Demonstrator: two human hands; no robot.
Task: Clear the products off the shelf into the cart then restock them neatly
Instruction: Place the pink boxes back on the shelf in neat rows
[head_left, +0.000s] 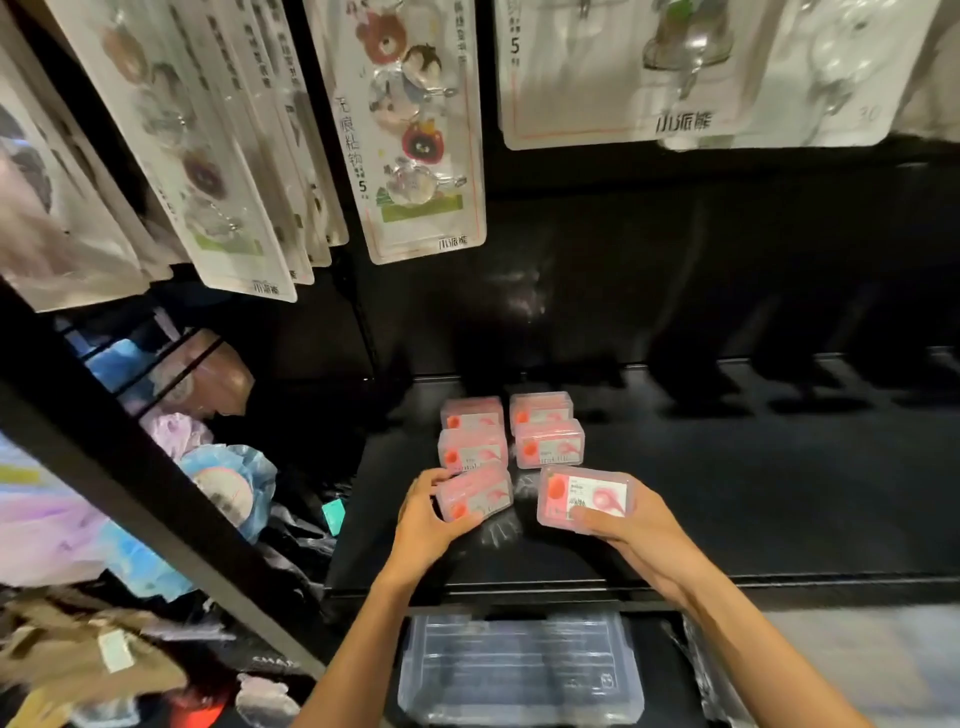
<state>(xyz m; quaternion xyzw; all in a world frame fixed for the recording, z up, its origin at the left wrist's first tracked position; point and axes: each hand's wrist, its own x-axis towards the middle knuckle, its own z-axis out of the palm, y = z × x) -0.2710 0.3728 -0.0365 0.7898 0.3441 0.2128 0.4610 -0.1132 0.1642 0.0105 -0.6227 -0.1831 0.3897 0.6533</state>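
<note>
Clear bin (519, 670) down front; our left hand (427, 519) grips one pink box (474, 492), right hand (631, 525) another pink box (586, 500) on the shelf (727, 493).

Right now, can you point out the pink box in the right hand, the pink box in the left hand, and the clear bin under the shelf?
Right-hand pink box (587, 499), head view: its label.
Left-hand pink box (475, 493), head view: its top face.
Clear bin (519, 670), head view: its lid.
</note>
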